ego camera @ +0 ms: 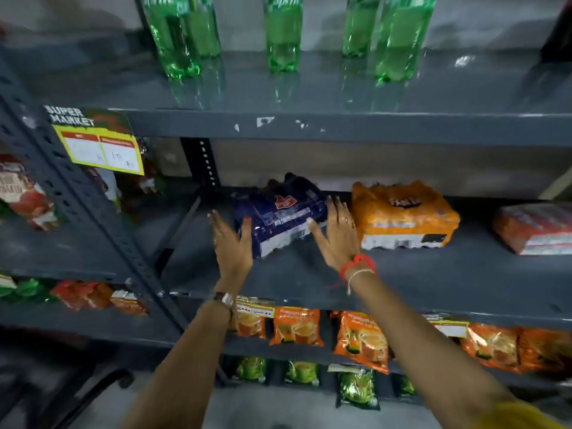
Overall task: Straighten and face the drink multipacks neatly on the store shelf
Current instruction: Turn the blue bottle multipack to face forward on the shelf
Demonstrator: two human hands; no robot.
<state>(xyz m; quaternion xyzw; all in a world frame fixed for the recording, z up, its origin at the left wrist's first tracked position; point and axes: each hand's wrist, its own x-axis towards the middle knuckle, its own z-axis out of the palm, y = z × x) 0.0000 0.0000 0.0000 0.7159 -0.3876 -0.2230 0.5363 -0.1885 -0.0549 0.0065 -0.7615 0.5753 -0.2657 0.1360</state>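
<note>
Grey metal shelf (402, 274) at chest height carries three drink multipacks in a row. The dark blue multipack (280, 209) lies toward the left part of the shelf, turned askew so that its front left corner points toward the front edge, while its far end sits back near the rear wall. Just beside it on the right lies the orange multipack (402, 212), squarer to the front edge, and well apart near the right end lies a red multipack (535, 227), partly cut off by the frame.

Both hands are flat and spread, fingers straight, neither one closed around anything. The left hand (232, 243) presses against the left front corner of the blue pack, thumb lying on the wrapping. The right hand (335, 233) rests against the blue pack's right side, in the gap between it and the orange pack, thumb touching the blue wrapping. A red thread band (357, 266) circles the right wrist and a watch (224, 300) sits on the left wrist.

On the shelf above stand green bottles (283, 32), spaced apart. A yellow price tag (99, 147) hangs from the upper shelf's front edge at its left corner. Orange packets (297, 326) line the shelf below.
</note>
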